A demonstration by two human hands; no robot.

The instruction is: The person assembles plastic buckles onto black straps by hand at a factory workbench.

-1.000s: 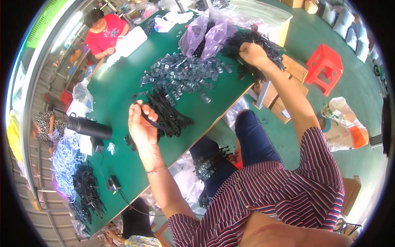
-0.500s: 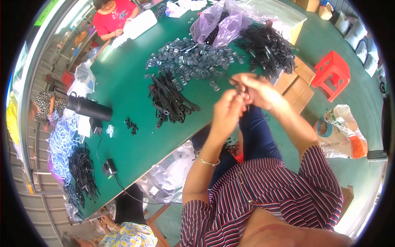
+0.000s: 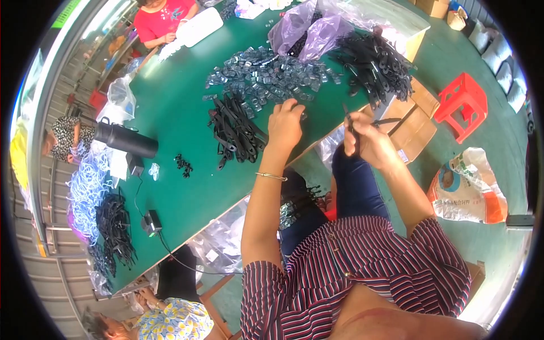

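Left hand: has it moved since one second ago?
Yes. Judged against the middle black strap pile, the left hand has moved rightward, from the pile's left side to its right side.

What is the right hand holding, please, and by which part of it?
The right hand grips a black strap partway along, with lengths showing either side.

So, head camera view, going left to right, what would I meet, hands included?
Pale blue cords, small black parts, bundle of black straps, left hand, right hand holding a dark strap, red stool.
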